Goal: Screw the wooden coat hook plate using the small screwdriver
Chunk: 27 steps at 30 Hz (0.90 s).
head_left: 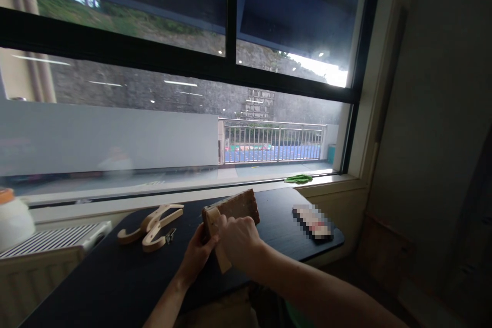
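Observation:
A brown wooden block (pixel 240 206) with a rough, jagged right end is tilted up over the dark table. Against its left end lies a pale wooden strip (pixel 222 259) with a rounded top, probably like the curved pieces nearby. My left hand (pixel 198 253) grips the block and the strip together from the left side. My right hand (pixel 240 236) is closed in a fist over the strip's upper part, its fingertips pinched at the wood. Whatever is between those fingertips is too small or hidden to name.
Pale curved wooden hooks (pixel 156 228) lie on the black table (pixel 115 271) at left, with small metal screws (pixel 170 236) beside them. A pixelated phone-like object (pixel 313 221) is at right. Green cloth (pixel 299 179) rests on the windowsill. A radiator (pixel 57 241) and white jug (pixel 13 223) stand left.

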{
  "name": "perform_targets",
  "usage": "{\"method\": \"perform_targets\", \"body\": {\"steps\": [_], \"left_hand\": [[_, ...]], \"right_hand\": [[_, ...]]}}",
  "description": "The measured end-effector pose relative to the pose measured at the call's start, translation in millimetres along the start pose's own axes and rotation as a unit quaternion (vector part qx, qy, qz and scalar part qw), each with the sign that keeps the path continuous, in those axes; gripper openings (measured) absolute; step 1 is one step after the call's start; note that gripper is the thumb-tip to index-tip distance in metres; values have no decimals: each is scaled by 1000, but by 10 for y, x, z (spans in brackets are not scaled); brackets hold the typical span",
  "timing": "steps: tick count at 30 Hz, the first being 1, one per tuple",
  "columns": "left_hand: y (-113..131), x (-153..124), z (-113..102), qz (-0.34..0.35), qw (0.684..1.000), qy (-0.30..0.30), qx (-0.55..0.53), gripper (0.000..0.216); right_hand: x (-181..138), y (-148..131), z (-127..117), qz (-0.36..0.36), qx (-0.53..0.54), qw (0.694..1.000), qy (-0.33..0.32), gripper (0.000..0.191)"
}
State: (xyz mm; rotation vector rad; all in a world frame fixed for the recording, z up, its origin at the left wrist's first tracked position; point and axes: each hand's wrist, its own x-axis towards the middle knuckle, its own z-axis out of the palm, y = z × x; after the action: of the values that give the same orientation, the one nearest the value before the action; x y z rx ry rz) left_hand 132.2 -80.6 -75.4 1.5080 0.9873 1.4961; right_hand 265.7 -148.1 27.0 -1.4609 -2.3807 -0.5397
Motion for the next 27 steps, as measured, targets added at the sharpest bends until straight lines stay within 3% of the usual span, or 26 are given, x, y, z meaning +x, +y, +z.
{"method": "perform_targets", "body": {"steps": [5, 10, 19, 27], "left_hand": [[-55, 24, -15, 1, 1000, 0, 1, 45], [-86, 45, -26, -5, 1000, -14, -17, 45], [-52, 23, -11, -21, 999, -9, -40, 48], [-21, 11, 7, -24, 999, 4, -37, 47]], "right_hand": [[14, -54, 18, -4, -27, 999, 32, 9], [27, -50, 84, -12, -7, 1000, 13, 11], [12, 76, 27, 88, 100, 991, -32, 25], [-99, 55, -49, 32, 81, 995, 38, 21]]}}
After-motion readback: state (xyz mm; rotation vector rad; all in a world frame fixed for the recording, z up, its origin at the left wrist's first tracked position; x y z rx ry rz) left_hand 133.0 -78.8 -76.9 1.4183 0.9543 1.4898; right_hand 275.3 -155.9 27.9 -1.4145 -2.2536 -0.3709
